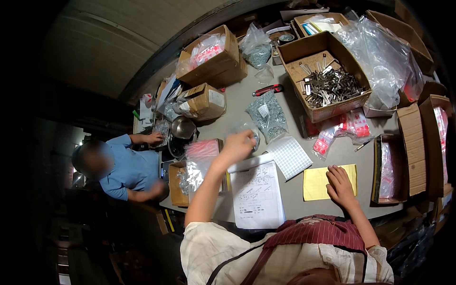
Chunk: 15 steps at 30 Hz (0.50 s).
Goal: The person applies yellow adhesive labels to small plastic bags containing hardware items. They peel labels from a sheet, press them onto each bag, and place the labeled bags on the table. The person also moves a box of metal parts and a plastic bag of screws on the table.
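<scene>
My left hand [239, 146] reaches over the table with its fingers curled closed on a small clear plastic bag [241, 126]; what lies inside the bag is mostly hidden. Just beyond it rests a larger clear bag of small grey metal parts [267, 114]. My right hand [340, 184] lies flat, fingers stretched out, on the right part of a yellow sheet of paper [315, 184]. Between my arms are a stack of printed sheets with drawings [256, 194] and a patterned blue-and-white sheet [290, 156].
A cardboard box of metal clips [332, 88] stands at the far right, near red-and-white plastic bags [342, 130]. A red-and-black utility knife [267, 90] lies beyond the grey parts. Cartons line the right edge. At left, a person in blue [130, 164] sits beside a metal bowl [183, 128].
</scene>
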Motion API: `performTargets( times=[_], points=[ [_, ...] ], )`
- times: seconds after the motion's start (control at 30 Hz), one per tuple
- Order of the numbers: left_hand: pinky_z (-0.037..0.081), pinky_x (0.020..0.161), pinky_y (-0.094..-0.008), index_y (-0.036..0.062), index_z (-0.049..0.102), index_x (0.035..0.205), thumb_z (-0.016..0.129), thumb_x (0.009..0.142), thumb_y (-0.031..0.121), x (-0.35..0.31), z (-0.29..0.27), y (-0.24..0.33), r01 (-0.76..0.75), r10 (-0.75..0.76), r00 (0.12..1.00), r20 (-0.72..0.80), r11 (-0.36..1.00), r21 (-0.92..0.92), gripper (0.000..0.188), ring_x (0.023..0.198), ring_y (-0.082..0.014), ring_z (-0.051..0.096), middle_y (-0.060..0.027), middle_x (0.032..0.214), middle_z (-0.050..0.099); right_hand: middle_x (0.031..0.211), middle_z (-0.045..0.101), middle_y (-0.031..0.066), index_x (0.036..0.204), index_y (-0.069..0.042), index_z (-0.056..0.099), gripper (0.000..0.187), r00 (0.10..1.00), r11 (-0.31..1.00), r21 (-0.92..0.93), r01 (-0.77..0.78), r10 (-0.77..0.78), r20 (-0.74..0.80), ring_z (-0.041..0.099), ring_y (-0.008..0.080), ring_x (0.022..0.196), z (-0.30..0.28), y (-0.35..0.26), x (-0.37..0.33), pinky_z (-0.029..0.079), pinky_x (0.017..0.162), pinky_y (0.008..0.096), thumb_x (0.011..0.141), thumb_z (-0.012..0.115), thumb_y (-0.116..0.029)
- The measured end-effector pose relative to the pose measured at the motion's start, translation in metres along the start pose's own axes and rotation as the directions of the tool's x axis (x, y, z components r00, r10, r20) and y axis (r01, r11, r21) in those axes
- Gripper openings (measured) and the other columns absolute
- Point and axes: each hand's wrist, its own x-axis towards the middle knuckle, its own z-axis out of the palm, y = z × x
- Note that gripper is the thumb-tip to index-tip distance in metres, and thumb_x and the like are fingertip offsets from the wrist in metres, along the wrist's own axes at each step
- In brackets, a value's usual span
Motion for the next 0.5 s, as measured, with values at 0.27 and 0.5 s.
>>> performTargets(
  times=[0.27,0.5],
  points=[
    [0.046,0.091,-0.0494,-0.0015,0.065,0.095,0.064,0.084,0.009,-0.018,0.044,-0.008,-0.316,0.411,0.906,-0.103,0.818,0.480,0.015,0.098,-0.0373,0.065,-0.0172,0.091,0.067,0.144,0.057,0.0206,0.130,0.004,0.060,0.046,1.000,1.000,0.010,0.001,-0.001,0.003,0.048,0.0409,0.140,0.002,0.001,-0.002,0.036,0.119,0.0530,0.087,0.067,-0.012],
    [0.053,0.070,-0.0458,-0.0001,0.063,0.093,0.062,0.094,0.013,-0.039,0.023,-0.025,-0.003,-0.002,1.000,-0.015,0.939,-0.345,0.013,0.077,-0.0372,0.070,-0.0189,0.086,0.070,0.144,0.058,0.0209,0.130,0.004,0.061,0.045,1.000,1.000,0.029,0.002,-0.002,-0.014,0.049,0.0410,0.140,0.004,0.003,-0.001,0.037,0.119,0.0537,0.088,0.067,-0.010]
  ],
)
